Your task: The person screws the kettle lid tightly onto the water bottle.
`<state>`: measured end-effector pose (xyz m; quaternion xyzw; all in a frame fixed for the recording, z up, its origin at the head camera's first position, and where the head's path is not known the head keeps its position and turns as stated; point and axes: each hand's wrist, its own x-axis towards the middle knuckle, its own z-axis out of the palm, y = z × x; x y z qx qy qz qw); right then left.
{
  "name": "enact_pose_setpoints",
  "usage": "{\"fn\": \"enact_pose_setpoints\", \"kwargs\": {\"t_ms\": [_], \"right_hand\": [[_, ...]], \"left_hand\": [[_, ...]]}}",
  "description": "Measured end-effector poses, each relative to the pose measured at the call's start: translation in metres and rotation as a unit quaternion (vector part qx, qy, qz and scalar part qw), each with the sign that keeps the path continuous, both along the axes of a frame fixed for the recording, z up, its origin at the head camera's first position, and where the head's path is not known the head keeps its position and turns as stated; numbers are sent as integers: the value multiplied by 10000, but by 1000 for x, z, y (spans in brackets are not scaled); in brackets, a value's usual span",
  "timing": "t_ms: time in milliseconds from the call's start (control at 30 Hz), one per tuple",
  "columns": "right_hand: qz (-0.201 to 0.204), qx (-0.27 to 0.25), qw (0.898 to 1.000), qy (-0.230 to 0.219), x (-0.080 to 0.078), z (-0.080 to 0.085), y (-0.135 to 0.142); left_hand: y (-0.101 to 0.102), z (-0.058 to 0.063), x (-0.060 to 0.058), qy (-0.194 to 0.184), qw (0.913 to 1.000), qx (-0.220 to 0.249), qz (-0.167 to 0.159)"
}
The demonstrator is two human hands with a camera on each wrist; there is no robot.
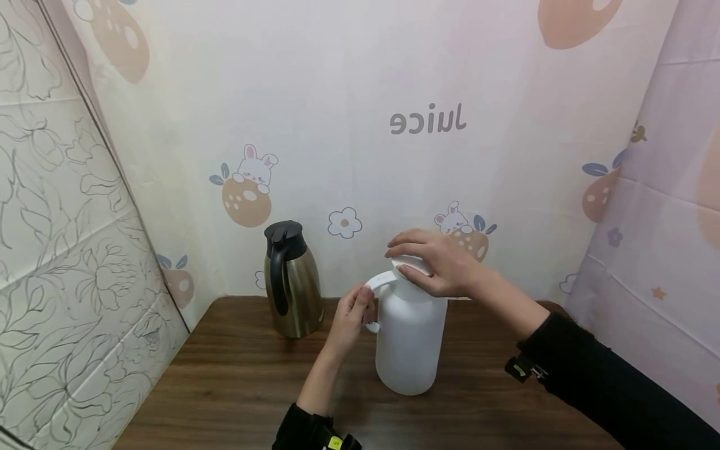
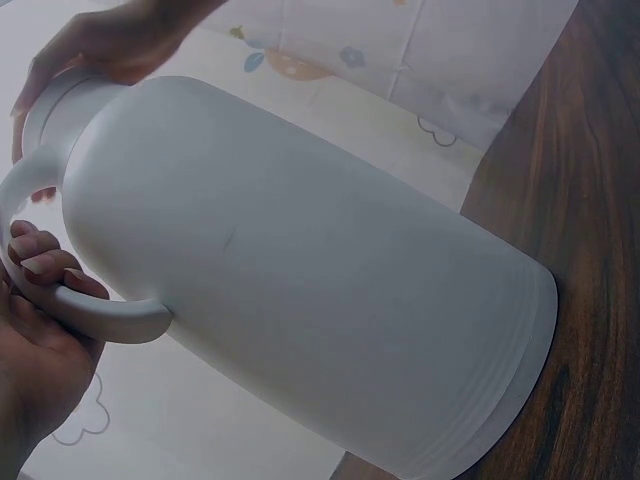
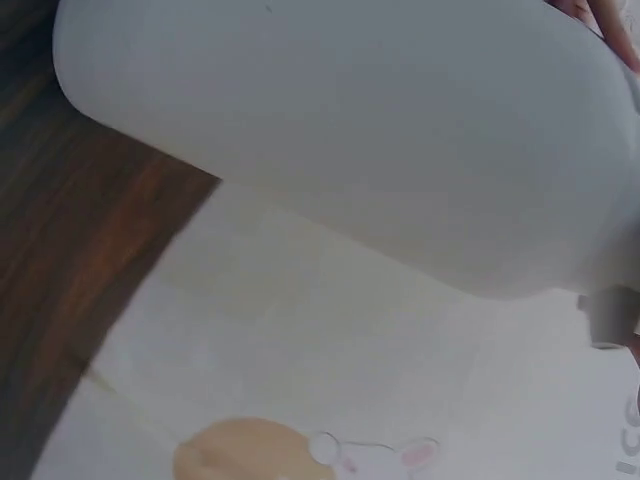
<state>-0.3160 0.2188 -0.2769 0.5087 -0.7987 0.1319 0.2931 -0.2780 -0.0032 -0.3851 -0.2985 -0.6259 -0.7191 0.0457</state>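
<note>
A white thermos jug (image 1: 410,350) stands upright on the wooden table. Its loop handle (image 1: 382,279) faces left, and my left hand (image 1: 353,315) grips it, fingers wrapped around it in the left wrist view. My right hand (image 1: 444,262) holds the white lid (image 1: 417,265) from above, with the thumb on the near side and the fingers over the far side. The right wrist view shows the side of the jug (image 3: 330,130) and a short spout (image 3: 612,318) at its top; most of the right hand is out of that frame.
A gold metal thermos jug (image 1: 302,290) with a black lid and handle stands to the left, near the back edge of the wooden table (image 1: 236,387). Behind it hangs a printed curtain (image 1: 337,125), and patterned cloth covers both sides.
</note>
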Motion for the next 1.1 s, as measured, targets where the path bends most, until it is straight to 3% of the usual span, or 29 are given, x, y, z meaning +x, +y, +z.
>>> {"fn": "enact_pose_setpoints", "kwargs": {"t_ms": [167,567,833,1100], "right_hand": [[12,-93,9996,-266,-1,-6,0],[-452,-429,9969,478,2,-13,-9],[-1367,-592,9861,741,11,-15,-23],[-2639,-610,9585,891,25,-14,-42]], "left_hand": [[1,1,0,-113,9999,-115,-18],[0,3,2,-186,9997,-156,39],[-1,2,1,-147,9998,-132,27],[0,3,1,-183,9997,-138,27]]}}
